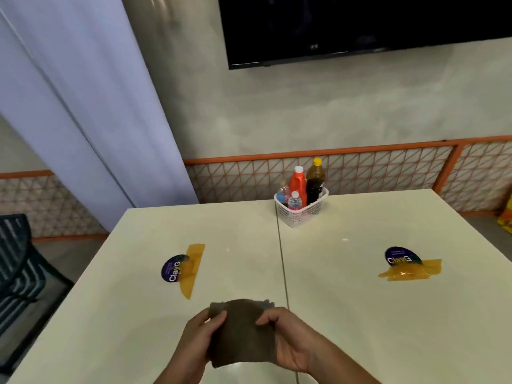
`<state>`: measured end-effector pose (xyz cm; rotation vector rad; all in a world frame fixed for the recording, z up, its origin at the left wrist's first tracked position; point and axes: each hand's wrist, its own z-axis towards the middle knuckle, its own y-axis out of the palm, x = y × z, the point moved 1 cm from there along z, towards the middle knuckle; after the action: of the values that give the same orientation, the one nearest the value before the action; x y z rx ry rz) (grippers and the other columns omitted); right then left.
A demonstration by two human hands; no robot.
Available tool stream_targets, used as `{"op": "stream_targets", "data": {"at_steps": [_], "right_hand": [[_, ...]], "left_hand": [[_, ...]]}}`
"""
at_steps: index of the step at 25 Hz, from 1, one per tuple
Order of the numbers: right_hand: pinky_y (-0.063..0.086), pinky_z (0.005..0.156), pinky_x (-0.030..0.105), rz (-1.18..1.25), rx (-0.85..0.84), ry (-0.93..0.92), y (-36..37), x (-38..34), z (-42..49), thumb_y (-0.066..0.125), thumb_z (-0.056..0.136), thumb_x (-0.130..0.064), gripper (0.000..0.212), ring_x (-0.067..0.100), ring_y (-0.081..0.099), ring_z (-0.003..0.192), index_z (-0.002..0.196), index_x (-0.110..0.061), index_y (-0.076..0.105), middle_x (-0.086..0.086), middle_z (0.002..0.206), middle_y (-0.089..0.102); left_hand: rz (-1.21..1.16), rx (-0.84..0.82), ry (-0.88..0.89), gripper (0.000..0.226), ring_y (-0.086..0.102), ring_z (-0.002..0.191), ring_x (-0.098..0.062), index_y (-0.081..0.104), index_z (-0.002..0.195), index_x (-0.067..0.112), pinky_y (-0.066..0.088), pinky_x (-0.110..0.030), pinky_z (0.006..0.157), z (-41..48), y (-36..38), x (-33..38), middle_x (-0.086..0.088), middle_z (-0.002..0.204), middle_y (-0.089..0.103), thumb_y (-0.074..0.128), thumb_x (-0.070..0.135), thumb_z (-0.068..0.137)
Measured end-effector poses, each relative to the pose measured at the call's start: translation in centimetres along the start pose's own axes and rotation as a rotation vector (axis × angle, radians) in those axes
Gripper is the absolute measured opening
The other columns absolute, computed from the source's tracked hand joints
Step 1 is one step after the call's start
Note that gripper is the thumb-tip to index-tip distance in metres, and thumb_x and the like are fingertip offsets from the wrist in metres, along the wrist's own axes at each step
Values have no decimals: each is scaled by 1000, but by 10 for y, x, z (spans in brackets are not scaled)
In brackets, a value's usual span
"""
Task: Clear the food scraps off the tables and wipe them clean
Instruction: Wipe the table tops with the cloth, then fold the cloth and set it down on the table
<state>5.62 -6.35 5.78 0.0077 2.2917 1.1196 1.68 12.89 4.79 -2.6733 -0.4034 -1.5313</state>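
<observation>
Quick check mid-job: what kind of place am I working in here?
Probably a small eatery or canteen: two cream tables pushed together, a white basket of condiment bottles, and branded round stickers on the tabletops.

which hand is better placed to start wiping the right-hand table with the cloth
Probably the right hand: it already grips the cloth and sits at the seam, next to the right table.

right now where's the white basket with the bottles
Head view: the white basket stands at the far edge of the right table, just right of the seam between tables, by the orange railing.
</observation>
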Motion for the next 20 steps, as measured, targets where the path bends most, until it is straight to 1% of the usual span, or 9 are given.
{"op": "stream_targets", "data": {"at_steps": [2, 4, 6, 8, 11, 15, 17, 18, 20], "right_hand": [[54, 94, 55, 65, 74, 46, 27, 17, 48, 38, 89, 5, 45, 42, 64, 113, 122, 5, 69, 25, 117, 68], [56, 91, 52, 77, 204, 64, 46, 30, 95, 44, 91, 7, 36, 40, 63, 115, 115, 8, 71, 22, 113, 69], [57, 90, 46, -66, 386, 100, 63, 41, 142, 52, 93, 2, 28, 36, 64, 113, 111, 5, 72, 19, 111, 70], [57, 77, 34, -351, 540, 134, 72, 52, 174, 58, 90, -9, 23, 26, 64, 101, 108, -7, 71, 11, 104, 69], [56, 70, 28, -593, 551, 195, 85, 67, 209, 62, 81, -15, 24, 20, 63, 95, 103, -13, 71, 7, 101, 67], [53, 71, 25, -761, 489, 243, 106, 84, 251, 62, 86, -13, 24, 14, 63, 93, 107, -16, 71, 4, 107, 67], [53, 74, 26, -852, 454, 240, 115, 94, 274, 60, 85, -13, 22, 15, 62, 93, 103, -19, 73, 3, 105, 66], [52, 74, 26, -899, 448, 226, 117, 99, 286, 60, 84, -14, 22, 15, 62, 92, 100, -21, 72, 2, 103, 66], [48, 70, 22, -1029, 457, 178, 126, 109, 308, 60, 82, -17, 20, 16, 61, 94, 96, -27, 70, 0, 104, 65]], "left_hand": [[-16, 110, -45, 15, 68, 99, -30, 74, 104, 14, 56, -40, 80, 15, -57, 2, -8, 103, 75, 70, 16, 89], [-26, 170, -102, 14, 63, 98, -30, 70, 104, 12, 54, -40, 79, 32, -109, 1, -6, 106, 71, 70, 16, 90], [-12, 182, -167, 22, 60, 107, -34, 65, 111, 11, 55, -42, 85, 51, -163, -4, -10, 114, 67, 70, 17, 91], [54, 155, -189, 25, 61, 108, -32, 66, 115, 12, 58, -37, 79, 63, -199, -13, -10, 116, 68, 70, 18, 91], [159, 172, -160, 15, 64, 97, -22, 71, 105, 18, 56, -29, 69, 66, -241, -22, -3, 106, 72, 70, 17, 91], [408, 259, -93, 15, 68, 81, -13, 76, 85, 28, 47, -24, 70, 68, -299, -46, 7, 77, 76, 79, 13, 82], [415, 257, -162, 6, 65, 62, -16, 78, 90, 20, 45, -23, 60, 67, -320, -50, 3, 63, 71, 78, 19, 84], [407, 252, -206, 9, 62, 54, -18, 77, 94, 17, 42, -22, 52, 67, -327, -47, -2, 61, 69, 74, 23, 87], [346, 237, -254, 13, 62, 50, -24, 72, 102, 15, 38, -22, 43, 67, -341, -40, -12, 64, 70, 66, 24, 94]]}}
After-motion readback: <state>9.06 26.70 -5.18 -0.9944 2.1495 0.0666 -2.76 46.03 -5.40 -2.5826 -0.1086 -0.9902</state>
